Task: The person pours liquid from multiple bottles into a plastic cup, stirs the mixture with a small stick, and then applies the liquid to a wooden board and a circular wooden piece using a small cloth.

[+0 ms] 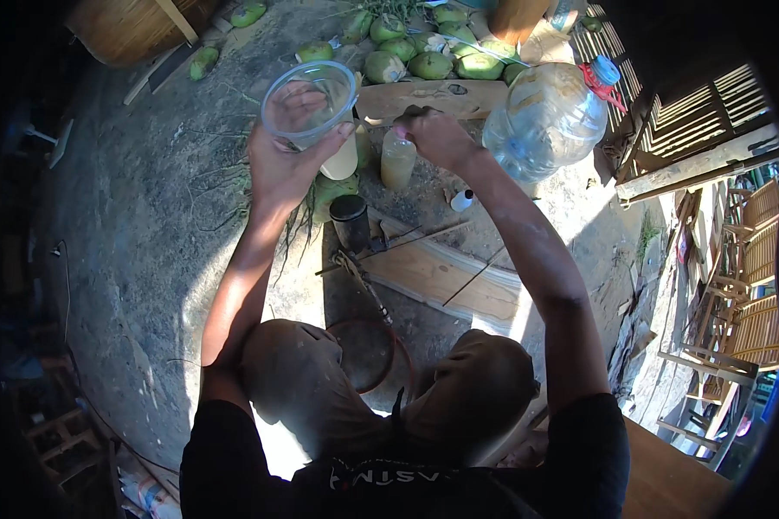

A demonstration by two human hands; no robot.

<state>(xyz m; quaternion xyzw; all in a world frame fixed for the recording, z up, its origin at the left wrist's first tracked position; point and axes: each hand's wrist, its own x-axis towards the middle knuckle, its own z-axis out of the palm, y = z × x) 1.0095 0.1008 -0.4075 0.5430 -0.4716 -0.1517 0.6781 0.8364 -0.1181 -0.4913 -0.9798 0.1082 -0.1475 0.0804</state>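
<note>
My left hand (287, 173) is closed around a clear round plastic tub (310, 102), holding it raised with its open mouth facing up. My right hand (437, 137) reaches forward, fingers closed at the top of a clear plastic bottle (397, 164) with cloudy, pale brownish liquid. Something pink shows at its fingertips; whether it is a cap I cannot tell. Partly behind the left hand stands a container of pale yellowish liquid (343, 159). Nearer my knees is a spray gun (351, 259) with a black cup (350, 218) and a reddish hose (395, 359).
A large clear water jug (552, 117) with a blue cap stands at the right. Several green coconuts (430, 66) lie at the back, behind a wooden board (433, 99). A small white bottle (462, 200) and a pale plank (446, 275) are on the concrete floor. Bamboo chairs (753, 259) stand far right.
</note>
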